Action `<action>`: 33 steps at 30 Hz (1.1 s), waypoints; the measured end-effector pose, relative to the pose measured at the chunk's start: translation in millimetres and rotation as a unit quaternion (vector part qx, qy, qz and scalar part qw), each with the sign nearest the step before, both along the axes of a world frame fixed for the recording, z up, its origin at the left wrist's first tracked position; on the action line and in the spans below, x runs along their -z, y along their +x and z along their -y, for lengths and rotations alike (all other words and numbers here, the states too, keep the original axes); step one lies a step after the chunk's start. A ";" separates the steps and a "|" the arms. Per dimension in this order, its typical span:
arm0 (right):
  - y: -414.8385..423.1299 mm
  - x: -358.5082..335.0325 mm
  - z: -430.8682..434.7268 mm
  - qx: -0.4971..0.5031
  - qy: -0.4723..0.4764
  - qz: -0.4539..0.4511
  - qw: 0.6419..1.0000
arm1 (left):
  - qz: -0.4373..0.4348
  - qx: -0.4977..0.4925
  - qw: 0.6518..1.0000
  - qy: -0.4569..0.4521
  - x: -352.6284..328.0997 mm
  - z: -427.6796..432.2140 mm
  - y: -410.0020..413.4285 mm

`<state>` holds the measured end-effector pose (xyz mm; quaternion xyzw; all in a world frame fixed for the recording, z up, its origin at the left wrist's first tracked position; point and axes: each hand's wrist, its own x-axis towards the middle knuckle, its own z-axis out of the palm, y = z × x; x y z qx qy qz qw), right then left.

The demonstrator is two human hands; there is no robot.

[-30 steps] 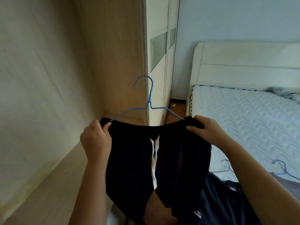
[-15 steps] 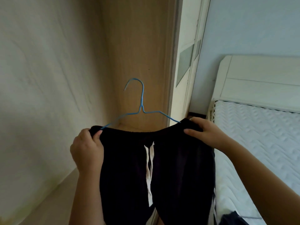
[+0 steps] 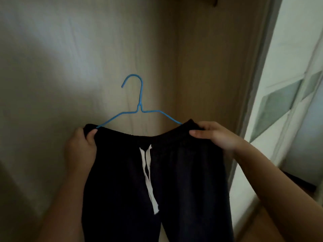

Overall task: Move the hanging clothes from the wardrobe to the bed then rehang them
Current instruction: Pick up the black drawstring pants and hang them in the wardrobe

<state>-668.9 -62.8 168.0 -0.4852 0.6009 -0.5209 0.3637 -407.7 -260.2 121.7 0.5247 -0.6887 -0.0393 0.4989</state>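
Observation:
Black trousers (image 3: 183, 172) with a white drawstring (image 3: 148, 173) hang from a blue wire hanger (image 3: 139, 105), whose ends sit inside the waistband. My left hand (image 3: 81, 147) grips the waistband's left corner over the hanger end. My right hand (image 3: 215, 137) pinches the right corner the same way. The hook points left and hangs free in front of the wardrobe's pale back panel (image 3: 70, 67). The trouser legs run out of frame at the bottom.
The wardrobe's wooden side panel (image 3: 209, 67) stands just behind the hanger to the right. A white door with glass panes (image 3: 286, 95) fills the right edge. A dark fitting (image 3: 214, 1) shows at the top of the wardrobe.
I have turned away from the bed into the wardrobe. Both hands have lifted the hanger and trousers higher and closer to the back panel. The bed has left the view.

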 end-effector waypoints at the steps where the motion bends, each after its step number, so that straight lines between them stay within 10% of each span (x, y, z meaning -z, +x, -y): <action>1: -0.6 -10.0 8.2 -0.011 -0.014 0.029 0.999 | -0.001 -0.009 1.000 -0.007 -11.1 3.8 4.5; 13: 78.2 -114.8 71.0 -0.084 -0.126 0.080 0.985 | 0.034 -0.046 0.983 -0.177 -134.0 -54.8 88.6; 23: 182.1 -180.7 93.6 -0.096 -0.221 0.137 0.961 | 0.215 -0.177 0.903 -0.327 -191.4 -169.2 153.4; 33: 284.3 -227.1 147.4 -0.032 -0.288 0.108 0.951 | 0.211 -0.326 0.839 -0.381 -201.8 -202.1 209.3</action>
